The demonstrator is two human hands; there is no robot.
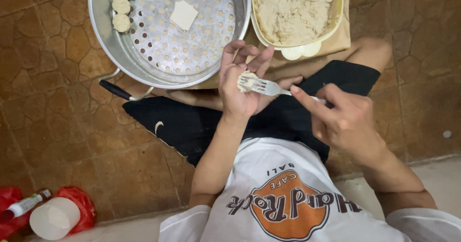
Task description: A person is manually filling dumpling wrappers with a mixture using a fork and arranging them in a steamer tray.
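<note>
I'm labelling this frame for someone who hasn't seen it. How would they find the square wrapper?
Start at the round metal steamer tray full of holes, at the top left. The wrapper lies flat on it near the middle, alone. It is pale, thin and square, while the dumplings lined along the tray's left edge are round and filled.

Warm, even indoor light, soft shadows, mild glare on the steamer pan [103, 35], sharp focus

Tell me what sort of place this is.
Likely a home floor used for food preparation: the person sits on brown stone-pattern tiles, beside a perforated metal steamer tray and a bowl of pale filling, left hand holding a dumpling.
</note>
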